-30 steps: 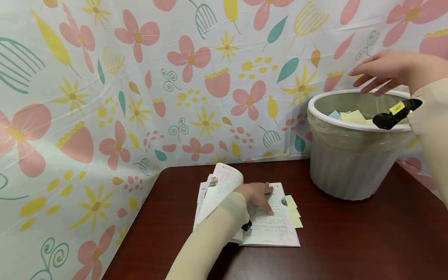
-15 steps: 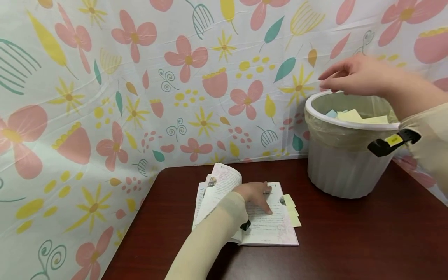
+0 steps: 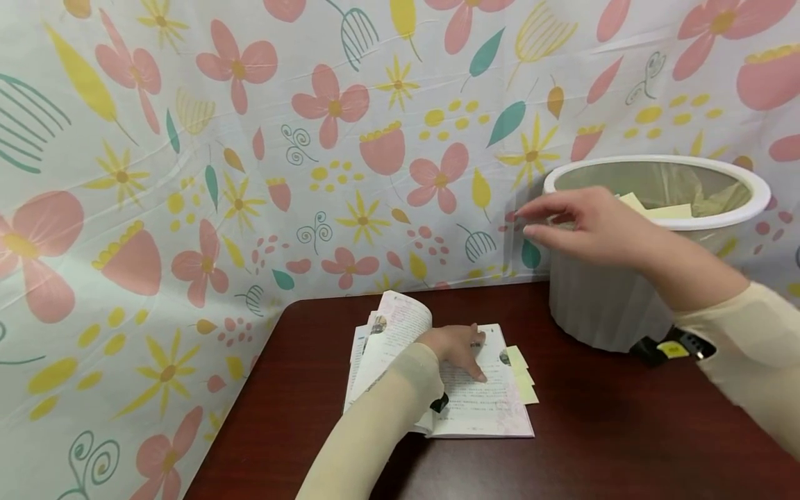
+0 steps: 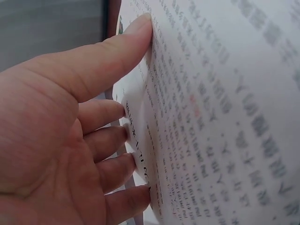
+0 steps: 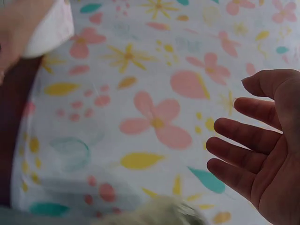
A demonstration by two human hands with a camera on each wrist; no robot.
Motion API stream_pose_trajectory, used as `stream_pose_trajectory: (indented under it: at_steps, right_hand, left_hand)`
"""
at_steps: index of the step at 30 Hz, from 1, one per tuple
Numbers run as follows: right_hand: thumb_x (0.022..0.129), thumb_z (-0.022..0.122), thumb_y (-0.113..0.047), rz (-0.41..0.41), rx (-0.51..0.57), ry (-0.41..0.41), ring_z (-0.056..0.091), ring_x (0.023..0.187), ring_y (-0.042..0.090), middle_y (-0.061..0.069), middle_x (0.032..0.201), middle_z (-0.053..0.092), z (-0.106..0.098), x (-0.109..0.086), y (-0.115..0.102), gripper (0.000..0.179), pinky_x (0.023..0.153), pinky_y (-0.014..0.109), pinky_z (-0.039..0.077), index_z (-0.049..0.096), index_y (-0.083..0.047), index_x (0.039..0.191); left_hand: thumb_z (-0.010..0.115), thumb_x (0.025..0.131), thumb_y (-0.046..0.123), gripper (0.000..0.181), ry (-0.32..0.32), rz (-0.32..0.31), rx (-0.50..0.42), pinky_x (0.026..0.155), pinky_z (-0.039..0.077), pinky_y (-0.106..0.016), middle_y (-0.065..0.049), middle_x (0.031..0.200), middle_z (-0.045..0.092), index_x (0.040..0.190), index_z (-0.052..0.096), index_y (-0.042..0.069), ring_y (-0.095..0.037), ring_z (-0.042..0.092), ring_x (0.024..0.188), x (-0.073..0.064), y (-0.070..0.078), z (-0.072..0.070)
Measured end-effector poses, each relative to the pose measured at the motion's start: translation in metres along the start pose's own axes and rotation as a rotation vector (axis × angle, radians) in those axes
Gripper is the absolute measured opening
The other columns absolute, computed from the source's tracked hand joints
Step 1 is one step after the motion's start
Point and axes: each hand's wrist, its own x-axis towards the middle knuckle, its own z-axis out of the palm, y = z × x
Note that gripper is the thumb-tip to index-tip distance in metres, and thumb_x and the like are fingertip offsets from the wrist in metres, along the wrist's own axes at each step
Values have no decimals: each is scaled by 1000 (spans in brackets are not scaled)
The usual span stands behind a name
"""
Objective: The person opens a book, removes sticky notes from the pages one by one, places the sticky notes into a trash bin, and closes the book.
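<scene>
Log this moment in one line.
left hand: touching open book | right hand: empty, in front of bin | yellow papers: in bin

One book (image 3: 480, 411) — three yellow tabs (image 3: 523, 380) — one bin (image 3: 582, 298)

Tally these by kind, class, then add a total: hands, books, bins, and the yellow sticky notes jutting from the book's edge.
Hands: 2
Book: 1
Bin: 1
Yellow sticky notes at the book's edge: 3
Total: 7

One dark reddish-brown table (image 3: 594, 430), smooth-topped, with rounded far-left corner; one white backdrop (image 3: 253, 173), lightly creased, hanging behind and to the left of it, printed with pink flowers (image 3: 331, 107), yellow starlike blossoms (image 3: 167, 373) and teal leaves (image 3: 506, 123).
</scene>
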Motion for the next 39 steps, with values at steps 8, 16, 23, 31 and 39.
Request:
stream_pose_trajectory:
  at_steps: [8,16,23,31,39]
  right_hand:
    - [95,74,-19,50,128,-68,68,88,3,0,107,79,71,-33,21,25,77,24,55,76,-15,120]
    - [101,68,-28,234,277,-157,73,108,22,5,117,77,137,-68,46,28,87,26,58,73,-12,124]
    - [103,64,-25,307,484,-274,72,108,27,16,124,74,170,-89,58,32,85,27,58,70,-6,128]
    - [102,64,-30,524,672,-426,64,124,32,28,144,59,192,-104,56,50,92,49,60,58,1,141]
    - [102,65,-33,590,733,-414,58,128,33,27,152,50,198,-110,49,58,96,54,57,51,0,148]
  left_hand:
    - [86,78,55,99,8,-7,58,127,27,-33,11,173,19,161,35,35,-9,23,159,-3,1,-4]
    - [85,76,61,101,-1,-24,100,128,27,-35,11,172,19,161,35,37,-9,23,159,-3,4,-4]
    - [83,78,61,99,3,-28,116,127,28,-36,10,173,18,161,34,36,-10,23,159,-7,9,-6]
    - [82,78,61,99,1,-33,123,126,31,-38,10,173,20,161,34,36,-10,25,158,-6,10,-4]
    - [82,78,62,100,10,-37,141,125,31,-37,9,172,21,161,34,36,-9,27,157,-2,10,-2]
